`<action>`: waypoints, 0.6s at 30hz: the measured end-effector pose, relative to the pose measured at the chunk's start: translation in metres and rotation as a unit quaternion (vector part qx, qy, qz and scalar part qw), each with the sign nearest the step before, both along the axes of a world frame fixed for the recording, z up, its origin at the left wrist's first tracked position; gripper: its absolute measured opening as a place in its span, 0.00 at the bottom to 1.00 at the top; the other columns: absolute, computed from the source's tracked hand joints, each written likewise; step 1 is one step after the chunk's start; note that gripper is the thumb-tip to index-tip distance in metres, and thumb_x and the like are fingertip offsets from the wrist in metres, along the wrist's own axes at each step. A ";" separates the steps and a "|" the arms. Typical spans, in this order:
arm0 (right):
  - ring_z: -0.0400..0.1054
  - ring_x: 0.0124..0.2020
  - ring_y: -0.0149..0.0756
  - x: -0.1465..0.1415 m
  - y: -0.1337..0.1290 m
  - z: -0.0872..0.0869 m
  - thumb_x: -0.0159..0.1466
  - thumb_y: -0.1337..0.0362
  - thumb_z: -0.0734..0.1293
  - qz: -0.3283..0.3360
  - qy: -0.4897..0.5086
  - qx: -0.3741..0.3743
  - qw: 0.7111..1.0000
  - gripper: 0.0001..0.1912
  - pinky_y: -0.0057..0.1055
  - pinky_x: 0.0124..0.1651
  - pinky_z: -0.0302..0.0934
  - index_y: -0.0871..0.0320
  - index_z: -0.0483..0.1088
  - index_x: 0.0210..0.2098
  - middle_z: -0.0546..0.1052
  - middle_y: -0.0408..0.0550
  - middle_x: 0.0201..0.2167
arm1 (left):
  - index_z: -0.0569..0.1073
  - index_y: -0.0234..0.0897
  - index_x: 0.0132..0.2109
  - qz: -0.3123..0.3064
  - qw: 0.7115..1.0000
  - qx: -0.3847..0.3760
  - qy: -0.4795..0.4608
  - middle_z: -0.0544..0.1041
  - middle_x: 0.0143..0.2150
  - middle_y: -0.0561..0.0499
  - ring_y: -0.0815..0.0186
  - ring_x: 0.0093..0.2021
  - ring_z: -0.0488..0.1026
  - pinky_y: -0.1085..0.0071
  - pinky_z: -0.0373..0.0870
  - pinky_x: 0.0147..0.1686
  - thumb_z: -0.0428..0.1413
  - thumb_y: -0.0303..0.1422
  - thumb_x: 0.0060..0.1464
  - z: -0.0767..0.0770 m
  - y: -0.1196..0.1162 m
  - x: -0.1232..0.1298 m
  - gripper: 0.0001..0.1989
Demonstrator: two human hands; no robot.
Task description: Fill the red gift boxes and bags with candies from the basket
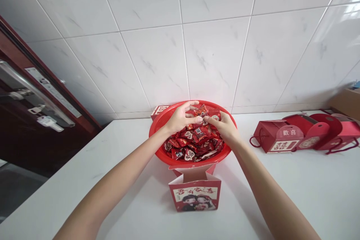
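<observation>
A red plastic basket (158, 129) full of red-wrapped candies (194, 145) stands near the wall. Over it, my right hand (228, 129) pinches a wrapped candy (214, 114) between thumb and fingers. My left hand (181, 117) reaches in from the other side, fingers and thumb apart, its thumb tip close to the right thumb. Another red packet shows between the hands; whether either hand touches it is unclear. In front of the basket stands a red gift box (195, 195) with its top open and a cartoon couple on its front.
Several red gift boxes with cord handles (289, 135) sit at the right of the white table (126, 198). Behind the basket, a small red box (161, 110) is partly hidden. A cardboard box (344, 101) is at far right. A dark red door (25, 120) with keys is at left.
</observation>
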State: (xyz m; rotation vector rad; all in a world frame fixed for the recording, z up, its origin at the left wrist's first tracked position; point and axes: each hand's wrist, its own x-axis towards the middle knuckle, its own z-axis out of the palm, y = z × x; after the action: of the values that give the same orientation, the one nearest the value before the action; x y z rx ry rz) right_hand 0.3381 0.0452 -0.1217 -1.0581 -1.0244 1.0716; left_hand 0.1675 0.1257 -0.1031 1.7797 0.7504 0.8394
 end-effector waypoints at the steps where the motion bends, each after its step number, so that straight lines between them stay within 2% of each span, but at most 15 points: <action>1: 0.64 0.16 0.32 0.000 0.001 -0.001 0.49 0.52 0.77 -0.005 -0.004 0.003 1.000 0.19 0.29 0.20 0.57 0.54 0.67 0.27 0.71 0.38 0.16 | 0.69 0.38 0.61 0.000 1.000 0.006 -0.002 0.71 0.60 0.41 0.63 0.44 0.77 0.61 0.75 0.48 0.72 0.38 0.42 0.000 0.000 0.000 0.39; 3: 0.64 0.16 0.32 0.001 0.004 -0.004 0.50 0.52 0.76 -0.027 -0.003 0.012 1.000 0.17 0.29 0.21 0.58 0.54 0.68 0.28 0.71 0.39 0.15 | 0.70 0.37 0.60 -0.003 1.000 0.009 -0.010 0.73 0.58 0.41 0.60 0.47 0.76 0.62 0.75 0.46 0.69 0.41 0.46 0.001 0.001 -0.002 0.35; 5: 0.64 0.17 0.31 0.002 0.006 -0.006 0.50 0.53 0.76 -0.061 0.015 0.014 0.998 0.16 0.28 0.21 0.58 0.55 0.69 0.29 0.73 0.39 0.17 | 0.73 0.35 0.54 -0.022 1.000 0.000 0.012 0.77 0.51 0.43 0.59 0.47 0.76 0.63 0.75 0.45 0.64 0.41 0.51 0.000 0.003 -0.005 0.25; 7: 0.63 0.18 0.30 0.003 0.008 -0.007 0.49 0.54 0.75 -0.089 0.035 0.009 0.995 0.16 0.28 0.21 0.57 0.55 0.69 0.30 0.72 0.38 0.18 | 0.76 0.34 0.46 -0.065 0.993 0.008 0.099 0.80 0.44 0.45 0.59 0.43 0.77 0.63 0.75 0.44 0.60 0.37 0.52 -0.003 0.006 -0.009 0.15; 9: 0.62 0.18 0.30 0.003 0.008 -0.006 0.49 0.54 0.75 -0.100 0.046 0.005 0.994 0.16 0.27 0.21 0.56 0.54 0.69 0.29 0.71 0.37 0.17 | 0.79 0.35 0.40 -0.109 0.965 0.061 0.231 0.81 0.40 0.47 0.58 0.42 0.78 0.65 0.73 0.44 0.59 0.32 0.49 -0.007 0.007 -0.013 0.10; 11: 0.61 0.18 0.29 0.003 0.007 -0.005 0.49 0.54 0.75 -0.099 0.046 0.004 0.994 0.16 0.27 0.21 0.56 0.54 0.68 0.29 0.70 0.36 0.16 | 0.80 0.37 0.42 -0.140 0.921 0.132 0.340 0.82 0.44 0.46 0.57 0.43 0.78 0.66 0.72 0.43 0.61 0.29 0.45 -0.011 0.007 -0.015 0.13; 13: 0.61 0.18 0.29 0.003 0.006 -0.005 0.49 0.55 0.75 -0.100 0.043 0.000 0.994 0.15 0.27 0.21 0.56 0.54 0.67 0.28 0.70 0.37 0.17 | 0.81 0.39 0.48 -0.147 0.890 0.179 0.393 0.80 0.49 0.45 0.54 0.46 0.77 0.66 0.72 0.44 0.63 0.28 0.42 -0.014 0.007 -0.016 0.22; 15: 0.61 0.18 0.29 0.003 0.006 -0.005 0.49 0.55 0.75 -0.100 0.041 -0.002 0.994 0.15 0.28 0.21 0.56 0.54 0.67 0.27 0.70 0.37 0.17 | 0.78 0.40 0.54 -0.136 0.881 0.189 0.411 0.79 0.54 0.44 0.52 0.51 0.76 0.67 0.71 0.46 0.64 0.28 0.41 -0.015 0.007 -0.016 0.29; 18: 0.61 0.18 0.30 0.003 0.007 -0.006 0.49 0.55 0.75 -0.101 0.038 -0.001 0.994 0.15 0.28 0.21 0.56 0.54 0.67 0.28 0.70 0.37 0.17 | 0.76 0.41 0.58 -0.124 0.882 0.169 0.423 0.78 0.56 0.45 0.52 0.53 0.76 0.67 0.71 0.46 0.65 0.29 0.40 -0.015 0.010 -0.017 0.33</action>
State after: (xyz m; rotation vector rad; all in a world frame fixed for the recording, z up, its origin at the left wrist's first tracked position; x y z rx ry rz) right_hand 0.3412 0.0517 -0.1275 -1.0901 -0.8369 0.9406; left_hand 0.1500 0.1361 -0.1185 2.5264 0.9186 -0.0386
